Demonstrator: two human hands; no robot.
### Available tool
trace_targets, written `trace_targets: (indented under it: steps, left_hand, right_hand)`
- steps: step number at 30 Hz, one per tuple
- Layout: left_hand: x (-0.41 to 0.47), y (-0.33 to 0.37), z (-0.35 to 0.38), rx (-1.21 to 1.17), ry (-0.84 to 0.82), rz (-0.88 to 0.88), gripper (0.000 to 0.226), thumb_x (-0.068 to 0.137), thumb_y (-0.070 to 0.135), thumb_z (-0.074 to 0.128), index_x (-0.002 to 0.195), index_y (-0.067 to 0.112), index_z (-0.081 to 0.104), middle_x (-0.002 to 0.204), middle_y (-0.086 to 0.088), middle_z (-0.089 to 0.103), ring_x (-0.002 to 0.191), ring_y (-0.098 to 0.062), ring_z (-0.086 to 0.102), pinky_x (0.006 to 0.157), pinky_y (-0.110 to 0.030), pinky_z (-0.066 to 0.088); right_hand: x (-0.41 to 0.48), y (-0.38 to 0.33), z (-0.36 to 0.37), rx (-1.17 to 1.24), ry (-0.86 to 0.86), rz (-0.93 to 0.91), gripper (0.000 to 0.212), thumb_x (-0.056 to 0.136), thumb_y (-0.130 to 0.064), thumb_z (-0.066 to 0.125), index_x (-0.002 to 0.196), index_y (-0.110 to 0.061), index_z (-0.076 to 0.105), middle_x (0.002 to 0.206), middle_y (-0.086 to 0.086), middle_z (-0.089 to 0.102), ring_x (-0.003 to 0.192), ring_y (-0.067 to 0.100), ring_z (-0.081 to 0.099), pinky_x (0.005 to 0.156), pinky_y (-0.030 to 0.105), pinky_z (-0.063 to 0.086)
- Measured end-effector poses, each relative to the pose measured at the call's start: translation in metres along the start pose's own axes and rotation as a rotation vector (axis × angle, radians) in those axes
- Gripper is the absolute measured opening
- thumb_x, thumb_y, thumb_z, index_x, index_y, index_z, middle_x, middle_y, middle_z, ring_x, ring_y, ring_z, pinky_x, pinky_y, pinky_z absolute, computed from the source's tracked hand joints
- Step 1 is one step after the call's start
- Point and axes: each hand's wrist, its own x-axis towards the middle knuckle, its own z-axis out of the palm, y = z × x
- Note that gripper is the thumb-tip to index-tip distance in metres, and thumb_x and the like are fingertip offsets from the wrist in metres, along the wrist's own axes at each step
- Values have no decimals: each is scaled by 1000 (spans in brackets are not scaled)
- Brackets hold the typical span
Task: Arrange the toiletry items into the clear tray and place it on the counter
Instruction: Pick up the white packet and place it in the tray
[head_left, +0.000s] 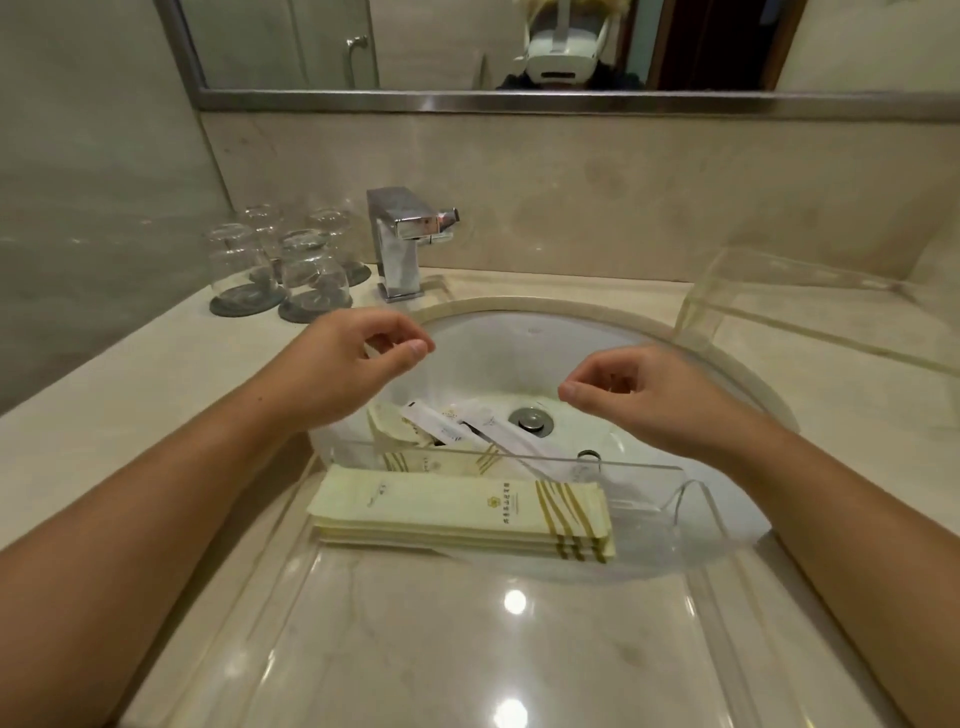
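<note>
The clear tray (519, 519) sits at the near edge of the sink (519, 353), its far end reaching out over the basin and its near part resting on the counter (130, 395). Inside it a neat stack of cream sachets (462, 512) with gold stripes lies flat against the near wall, and a looser heap of packets (447, 423), cream and white, leans at the far side, just short of the drain (531, 418). The left hand (343, 364) and the right hand (639, 395) both hover above the tray, apart from it and from each other, each loosely curled with thumb close to the fingers and nothing held. The sachets look thin, light and limp, with a slick wrapper, so they would likely slide under a push and are best pinched by an edge or lifted as a flat pile. The tray looks rigid and smooth, probably acrylic, light but slippery and easy to scratch or crack if knocked on stone; a hold on the two short end walls, one hand each, would seem to keep it level so the loose packets do not spill. Upturned glasses (291, 270) stand beside the tap (405, 244), and a second clear box (810, 306) rests on the counter at right.
</note>
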Motion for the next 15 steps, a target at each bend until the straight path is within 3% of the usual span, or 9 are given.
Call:
trace_targets:
  steps: [2,4,6,9,15]
  left_hand:
    - [12,-8,9,13,-50,13,14,97,34,66,107,31,76,95,15,72,89,1,63,72,-8,47]
    - [23,-16,17,54,-115,31,13,96,32,69,107,30,76,96,16,73,90,-1,64,71,-6,46]
    - [32,-25,23,120,-216,43,15,94,32,71,108,31,75,98,17,73,90,0,65,74,-11,48]
    - [46,-36,31,220,-328,45,16,92,36,72,108,35,74,99,20,72,94,-1,66,81,-25,54]
    - [64,-54,45,350,-488,15,24,87,40,76,110,43,70,100,28,65,99,2,61,79,-19,46]
  right_hand:
    - [13,12,7,-14,-45,47,23,87,-56,70,89,-35,78,83,-5,74,81,20,68,78,42,58]
    - [25,19,14,-63,-111,69,25,84,-58,70,90,-35,78,82,-10,73,75,11,65,73,37,57]
    - [37,22,21,-110,-189,50,24,84,-57,70,90,-35,78,77,-13,69,67,1,59,64,27,51]
    - [56,26,28,-197,-271,42,16,87,-51,73,94,-38,77,80,-14,65,66,-3,56,62,17,41]
    - [81,40,41,-389,-435,178,48,81,-57,76,123,-37,65,108,-16,67,95,5,64,83,26,51]
